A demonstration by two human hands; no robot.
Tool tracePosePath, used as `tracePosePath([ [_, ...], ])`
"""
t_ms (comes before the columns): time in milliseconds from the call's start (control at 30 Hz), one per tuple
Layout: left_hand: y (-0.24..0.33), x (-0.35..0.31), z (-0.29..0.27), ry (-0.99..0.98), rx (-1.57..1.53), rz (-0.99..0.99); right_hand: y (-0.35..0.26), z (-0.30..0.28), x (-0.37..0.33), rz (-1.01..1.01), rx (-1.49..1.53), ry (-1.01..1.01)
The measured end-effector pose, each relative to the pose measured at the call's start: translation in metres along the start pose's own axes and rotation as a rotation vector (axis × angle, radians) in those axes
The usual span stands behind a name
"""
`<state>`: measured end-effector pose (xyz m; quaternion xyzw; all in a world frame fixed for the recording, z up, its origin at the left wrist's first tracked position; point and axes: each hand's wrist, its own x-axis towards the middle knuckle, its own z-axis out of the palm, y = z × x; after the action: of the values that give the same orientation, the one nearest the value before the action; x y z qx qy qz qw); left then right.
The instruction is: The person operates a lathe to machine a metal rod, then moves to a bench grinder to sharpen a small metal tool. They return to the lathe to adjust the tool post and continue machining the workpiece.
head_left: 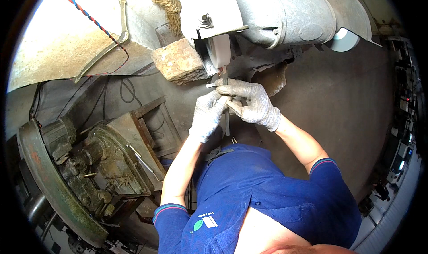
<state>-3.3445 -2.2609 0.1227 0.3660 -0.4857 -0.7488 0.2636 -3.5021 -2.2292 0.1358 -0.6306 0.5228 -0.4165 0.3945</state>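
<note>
Fingers [236, 90] gripping bar [225, 75], lengthwise toward grinding wheel [222, 51]

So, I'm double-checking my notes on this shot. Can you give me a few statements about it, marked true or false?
1. The left hand and right hand both wear gloves. True.
2. The upper end of the metal bar is at the white wheel. True.
3. The stone block lies right of the wheel. False: the stone block lies left of it.
4. The shirt is red. False: the shirt is blue.
</note>
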Motion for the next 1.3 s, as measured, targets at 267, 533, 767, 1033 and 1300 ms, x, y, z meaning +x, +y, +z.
tracePosePath([
  [267, 0.006, -0.004, 0.002, 0.008, 0.02, 0.02, -0.005, 0.0, -0.002, -0.01, -0.02, 0.01],
  [533, -0.003, -0.018, -0.008, -0.021, 0.478, 0.263, -0.015, -0.013, -0.014, -0.191, -0.016, -0.154],
  [767, -0.006, -0.018, -0.01, -0.064, 0.579, 0.58, -0.015, -0.016, -0.018, -0.418, -0.085, -0.218],
  [1033, -0.005, -0.017, -0.008, -0.038, 0.643, 0.768, -0.016, -0.016, -0.02, -0.489, -0.147, -0.246],
  [1300, 0.002, -0.017, -0.003, -0.03, 0.61, 0.819, -0.019, -0.017, -0.021, -0.532, -0.161, -0.24],
])
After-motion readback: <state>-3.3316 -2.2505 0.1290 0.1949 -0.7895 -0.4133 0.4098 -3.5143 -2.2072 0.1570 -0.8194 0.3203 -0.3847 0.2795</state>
